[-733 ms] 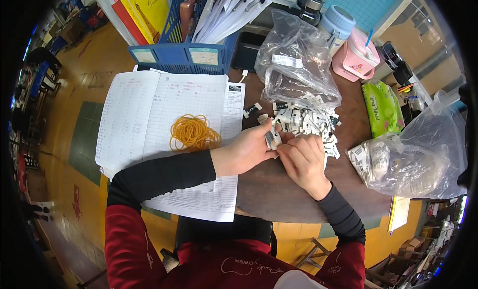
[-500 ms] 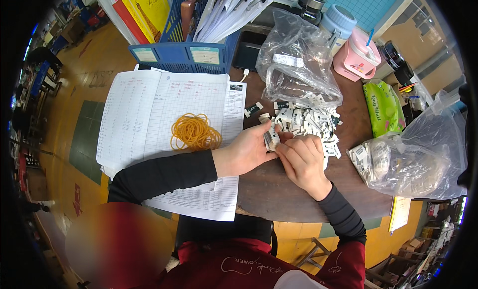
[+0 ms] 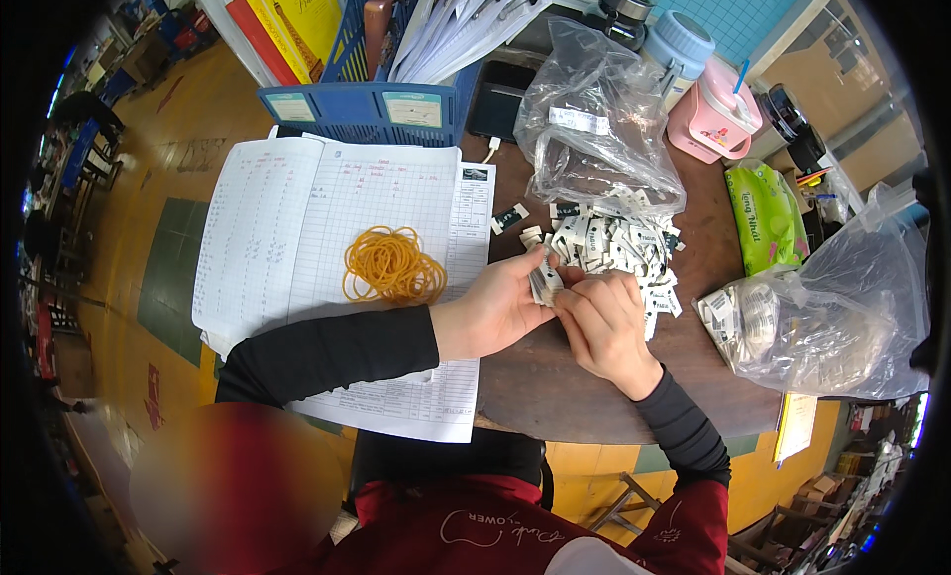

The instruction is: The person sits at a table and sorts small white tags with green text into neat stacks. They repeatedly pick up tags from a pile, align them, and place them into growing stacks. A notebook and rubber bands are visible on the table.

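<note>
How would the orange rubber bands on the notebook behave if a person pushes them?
The rubber bands would probably bend easily, being thin, loose loops. They may drag one another along, because they overlap in a tangled heap. Rolling seems unlikely, as the heap lies spread out on the open notebook.

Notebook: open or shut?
Open: the notebook shows two pages spread either side of its fold, yellow rubber bands on the right page.

Brown table (image 3: 540, 392): white label pile (image 3: 624, 250), paper sheets (image 3: 436, 417), green pack (image 3: 765, 216).
</note>
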A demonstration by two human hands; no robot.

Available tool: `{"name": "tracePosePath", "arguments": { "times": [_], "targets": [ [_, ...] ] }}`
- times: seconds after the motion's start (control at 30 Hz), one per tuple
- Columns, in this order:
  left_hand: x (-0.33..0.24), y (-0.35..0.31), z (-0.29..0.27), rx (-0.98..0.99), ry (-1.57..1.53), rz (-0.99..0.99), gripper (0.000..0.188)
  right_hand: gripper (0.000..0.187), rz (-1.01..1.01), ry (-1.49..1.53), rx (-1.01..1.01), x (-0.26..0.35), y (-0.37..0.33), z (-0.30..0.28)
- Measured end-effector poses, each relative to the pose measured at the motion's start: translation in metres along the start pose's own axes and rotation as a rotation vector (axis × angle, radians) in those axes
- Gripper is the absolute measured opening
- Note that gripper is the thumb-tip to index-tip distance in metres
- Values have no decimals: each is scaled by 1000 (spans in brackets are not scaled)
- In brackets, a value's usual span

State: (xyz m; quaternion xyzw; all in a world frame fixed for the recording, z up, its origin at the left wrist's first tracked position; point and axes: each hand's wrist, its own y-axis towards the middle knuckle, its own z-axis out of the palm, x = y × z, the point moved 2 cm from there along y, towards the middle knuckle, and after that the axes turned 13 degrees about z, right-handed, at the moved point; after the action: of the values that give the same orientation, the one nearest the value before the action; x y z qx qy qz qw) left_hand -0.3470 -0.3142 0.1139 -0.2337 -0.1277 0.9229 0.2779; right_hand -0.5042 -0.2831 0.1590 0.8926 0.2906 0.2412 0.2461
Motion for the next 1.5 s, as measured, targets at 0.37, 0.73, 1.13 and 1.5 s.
{"name": "tracePosePath", "arguments": {
  "times": [0.37,0.73,1.13,1.5],
  "targets": [
    [-23,22,-7,14,-9,246,24,28,-115,6,-48,13,-7,-11],
    [0,0,10,97,160,-112,41,23,212,22,-195,-20,1,-14],
    [-5,3,4,288,260,-22,36,50,214,153,22,-10,3,-10],
    [-3,-1,8,361,363,-147,34,89,395,455,230,-19,-10,6]
  ]
}}
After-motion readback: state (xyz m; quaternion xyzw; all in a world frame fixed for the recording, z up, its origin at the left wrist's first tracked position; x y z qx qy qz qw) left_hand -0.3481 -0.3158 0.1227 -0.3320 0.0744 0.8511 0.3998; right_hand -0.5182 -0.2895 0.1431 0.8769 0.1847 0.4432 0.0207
